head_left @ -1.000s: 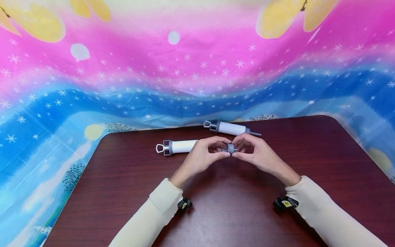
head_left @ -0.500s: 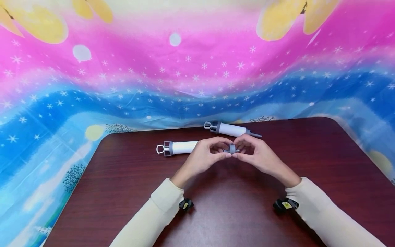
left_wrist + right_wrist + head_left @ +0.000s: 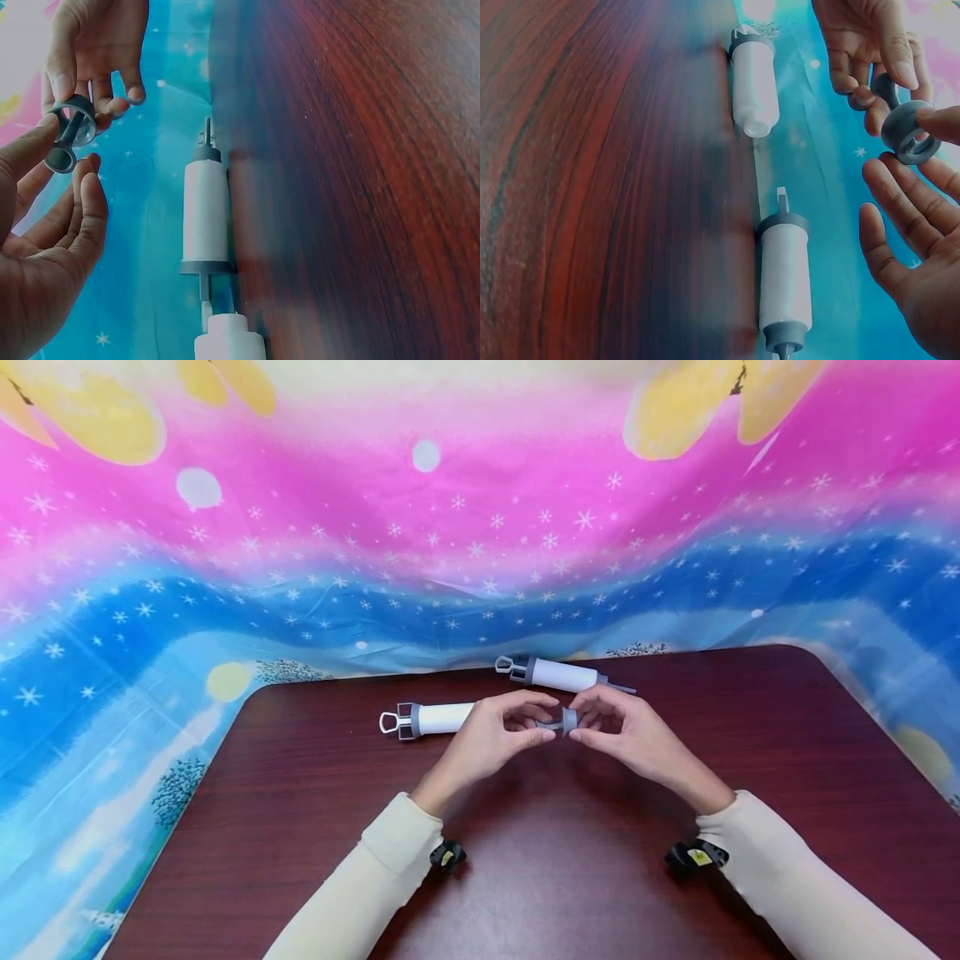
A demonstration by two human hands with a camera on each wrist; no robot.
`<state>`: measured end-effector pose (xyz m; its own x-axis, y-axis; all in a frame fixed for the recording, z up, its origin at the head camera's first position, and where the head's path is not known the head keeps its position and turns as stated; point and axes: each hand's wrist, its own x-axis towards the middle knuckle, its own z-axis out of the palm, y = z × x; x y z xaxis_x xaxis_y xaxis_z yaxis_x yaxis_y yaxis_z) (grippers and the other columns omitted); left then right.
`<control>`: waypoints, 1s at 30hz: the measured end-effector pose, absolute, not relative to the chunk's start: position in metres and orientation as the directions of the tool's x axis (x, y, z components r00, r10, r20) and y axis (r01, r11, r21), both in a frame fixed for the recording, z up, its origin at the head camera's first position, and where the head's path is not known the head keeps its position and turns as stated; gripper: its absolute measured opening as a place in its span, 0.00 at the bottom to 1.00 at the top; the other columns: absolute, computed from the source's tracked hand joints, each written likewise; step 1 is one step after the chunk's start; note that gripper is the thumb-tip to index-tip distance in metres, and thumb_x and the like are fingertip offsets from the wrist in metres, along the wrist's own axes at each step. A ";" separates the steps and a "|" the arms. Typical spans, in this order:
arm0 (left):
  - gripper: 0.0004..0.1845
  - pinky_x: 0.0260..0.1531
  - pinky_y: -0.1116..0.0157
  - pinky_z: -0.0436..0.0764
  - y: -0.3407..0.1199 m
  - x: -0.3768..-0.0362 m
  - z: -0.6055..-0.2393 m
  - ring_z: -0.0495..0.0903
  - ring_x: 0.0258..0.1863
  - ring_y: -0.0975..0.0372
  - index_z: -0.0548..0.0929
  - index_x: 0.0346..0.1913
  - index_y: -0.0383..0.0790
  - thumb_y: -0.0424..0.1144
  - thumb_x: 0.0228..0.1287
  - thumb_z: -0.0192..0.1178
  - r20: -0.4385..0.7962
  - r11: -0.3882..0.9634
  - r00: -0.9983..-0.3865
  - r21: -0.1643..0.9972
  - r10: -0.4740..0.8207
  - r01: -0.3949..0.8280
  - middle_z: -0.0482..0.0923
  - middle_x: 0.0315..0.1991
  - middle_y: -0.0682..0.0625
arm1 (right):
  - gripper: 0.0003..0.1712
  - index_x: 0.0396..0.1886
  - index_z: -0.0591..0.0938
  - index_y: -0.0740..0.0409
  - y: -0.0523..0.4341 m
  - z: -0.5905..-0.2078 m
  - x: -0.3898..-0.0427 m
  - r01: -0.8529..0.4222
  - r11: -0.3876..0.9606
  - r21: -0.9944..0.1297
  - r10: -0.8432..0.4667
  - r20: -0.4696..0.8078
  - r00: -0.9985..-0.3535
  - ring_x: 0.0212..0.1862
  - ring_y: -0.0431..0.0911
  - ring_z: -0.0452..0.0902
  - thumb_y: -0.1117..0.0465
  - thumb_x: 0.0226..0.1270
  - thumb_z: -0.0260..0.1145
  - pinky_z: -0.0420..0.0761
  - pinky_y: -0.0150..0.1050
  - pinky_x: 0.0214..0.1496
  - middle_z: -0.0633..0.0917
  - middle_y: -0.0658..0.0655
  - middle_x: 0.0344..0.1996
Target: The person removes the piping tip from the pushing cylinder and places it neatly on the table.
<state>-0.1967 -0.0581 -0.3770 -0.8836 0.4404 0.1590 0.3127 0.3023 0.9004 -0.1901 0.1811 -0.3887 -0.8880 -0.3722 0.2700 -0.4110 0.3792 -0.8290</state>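
Note:
Both hands hold a small grey nozzle cap point(image 3: 569, 720), a wide ring collar with a narrow tube, above the table. My left hand point(image 3: 491, 733) pinches it at the tube side, thumb and fingertips curled toward it. On the collar point(image 3: 900, 124), the right hand point(image 3: 639, 735) has its thumb and fingertips, as the right wrist view shows. Just beyond the left hand lies a syringe-like tool point(image 3: 444, 718) with a white barrel and a loop handle; its front end, partly hidden in the head view, appears as a bare white stub point(image 3: 756, 129) in the right wrist view.
Farther back, a second white-barrelled tool point(image 3: 566, 675) lies with a grey nozzle point(image 3: 621, 687) on its right end. The dark red wooden table point(image 3: 525, 877) has rounded far corners. A colourful patterned cloth point(image 3: 480, 510) hangs behind its far edge.
The fingertips have drawn slightly apart. The collar has shifted a little right, and the left fingertips have slid back from it along the tube. Both white-barrelled tools stay put.

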 end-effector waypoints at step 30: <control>0.14 0.49 0.58 0.87 -0.067 -0.215 -0.382 0.84 0.41 0.57 0.88 0.55 0.39 0.31 0.68 0.70 0.225 0.399 -0.917 0.847 0.329 0.351 0.89 0.44 0.42 | 0.15 0.53 0.82 0.58 0.192 -0.392 -0.198 -0.360 0.531 -0.767 -0.267 0.252 -0.930 0.40 0.43 0.82 0.66 0.69 0.72 0.81 0.32 0.43 0.88 0.57 0.41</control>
<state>-0.2153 -0.0669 -0.3816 -0.9172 0.3290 0.2246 0.3505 0.3988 0.8474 -0.1985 0.1924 -0.3918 -0.9301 -0.2674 0.2516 -0.3602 0.5311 -0.7670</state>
